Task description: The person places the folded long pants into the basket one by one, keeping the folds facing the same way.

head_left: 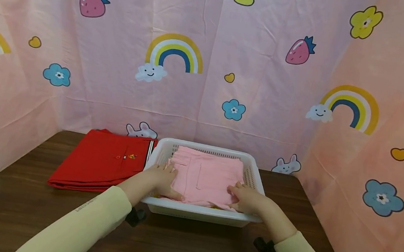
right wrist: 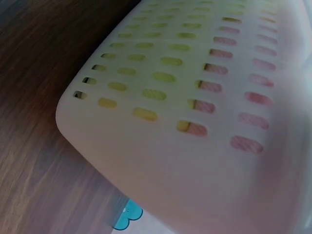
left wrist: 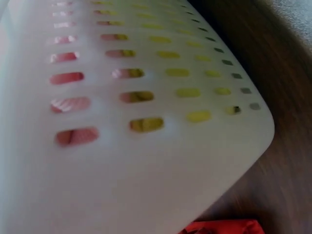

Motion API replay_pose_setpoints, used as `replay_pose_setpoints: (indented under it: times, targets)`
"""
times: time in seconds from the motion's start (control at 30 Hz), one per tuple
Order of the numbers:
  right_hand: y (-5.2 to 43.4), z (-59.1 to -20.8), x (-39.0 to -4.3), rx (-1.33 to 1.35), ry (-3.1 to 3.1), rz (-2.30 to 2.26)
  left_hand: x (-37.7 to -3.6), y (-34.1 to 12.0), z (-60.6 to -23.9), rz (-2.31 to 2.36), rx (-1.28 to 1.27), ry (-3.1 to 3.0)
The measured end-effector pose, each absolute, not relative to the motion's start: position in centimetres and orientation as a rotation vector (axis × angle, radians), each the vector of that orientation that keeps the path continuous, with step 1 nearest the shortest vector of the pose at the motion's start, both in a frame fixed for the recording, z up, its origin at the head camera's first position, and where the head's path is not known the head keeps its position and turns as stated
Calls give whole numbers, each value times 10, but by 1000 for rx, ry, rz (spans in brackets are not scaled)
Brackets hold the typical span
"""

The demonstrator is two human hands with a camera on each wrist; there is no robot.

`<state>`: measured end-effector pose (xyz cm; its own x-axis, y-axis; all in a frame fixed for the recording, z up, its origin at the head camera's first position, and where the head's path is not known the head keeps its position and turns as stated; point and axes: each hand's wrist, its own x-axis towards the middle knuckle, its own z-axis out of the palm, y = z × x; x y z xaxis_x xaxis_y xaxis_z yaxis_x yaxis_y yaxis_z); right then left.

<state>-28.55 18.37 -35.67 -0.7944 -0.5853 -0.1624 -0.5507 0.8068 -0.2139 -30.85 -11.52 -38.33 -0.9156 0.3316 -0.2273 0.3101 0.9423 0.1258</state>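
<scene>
A white slotted plastic basket (head_left: 196,213) stands on the dark wooden table (head_left: 187,246), holding a folded pink garment (head_left: 207,173). My left hand (head_left: 162,178) rests on the garment's near left corner, fingers laid over the cloth. My right hand (head_left: 247,197) lies the same way on the near right corner. Both wrist views show only the basket's outer wall (left wrist: 146,165) (right wrist: 195,165) up close. Pink and yellow cloth shows through its slots, and the hands are out of sight there.
A folded red garment (head_left: 103,160) lies on the table just left of the basket, and its edge (left wrist: 222,227) shows in the left wrist view. A pink cartoon-print backdrop (head_left: 207,80) closes off the back and both sides. Bare wood (right wrist: 39,146) lies in front.
</scene>
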Motion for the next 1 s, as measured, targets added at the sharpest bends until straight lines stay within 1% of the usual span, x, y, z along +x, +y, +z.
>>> replay_pose_setpoints:
  times: [0.13, 0.27, 0.33, 0.43, 0.57, 0.7, 0.87, 1.0]
  targets:
    - [182, -355, -286, -838, 2749, -214, -312, -118, -386, 97, 466, 2823]
    - [183, -356, -287, -803, 2730, -236, -306, -117, -376, 113, 483, 2795]
    - [185, -358, -287, -826, 2729, -270, -300, -118, -371, 165, 506, 2796]
    - [189, -360, -287, -890, 2737, -348, -294, -121, -364, 359, 555, 2808]
    - [195, -360, -288, -951, 2728, -481, -290, -129, -359, 731, 527, 2747]
    - [197, -360, -288, -949, 2707, -583, -290, -135, -354, 978, 489, 2693]
    - [197, -362, -286, -843, 2762, -726, -293, -132, -354, 1203, 411, 2655]
    - [191, -362, -281, -674, 2854, -766, -294, -125, -358, 1275, 398, 2647]
